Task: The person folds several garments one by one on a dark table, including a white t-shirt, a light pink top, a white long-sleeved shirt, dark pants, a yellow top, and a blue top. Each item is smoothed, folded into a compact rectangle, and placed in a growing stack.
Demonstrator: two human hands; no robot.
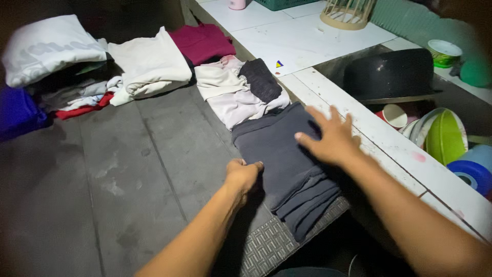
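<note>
Softly Folded: Dark Grey Cloth Under Two Hands

Closely seen, the left hand (243,174) is curled tight, its fingers pinching the near left edge of the dark grey folded garment (287,164). The right hand (330,138) lies flat on top of the same cloth with fingers spread and straight, gripping nothing, only pressing down on the upper fold.

The garment lies on the dark wooden platform (128,179), its lower end resting on a woven grey mat (271,243), right against the white tiled counter (307,38). Several layers show at its near corner, so it is folded more than once.

It looks like a soft, limp knit: light, not slippery, not fragile, and with no stiffness of its own. Lifted by one corner it would likely sag and let the layers slide open. The safer hold, as I judge it, is under the stacked layers from both sides, or a pinch through all layers at a folded edge.

Just beyond it lies a pale pink and cream bundle (230,95) with a small charcoal piece (260,79) on top. Farther off are a cream folded garment (151,64), a maroon one (201,42) and a white one (46,46). Right of the counter edge, a black pan (389,74) and a green bowl (445,137) sit in a sink
</note>
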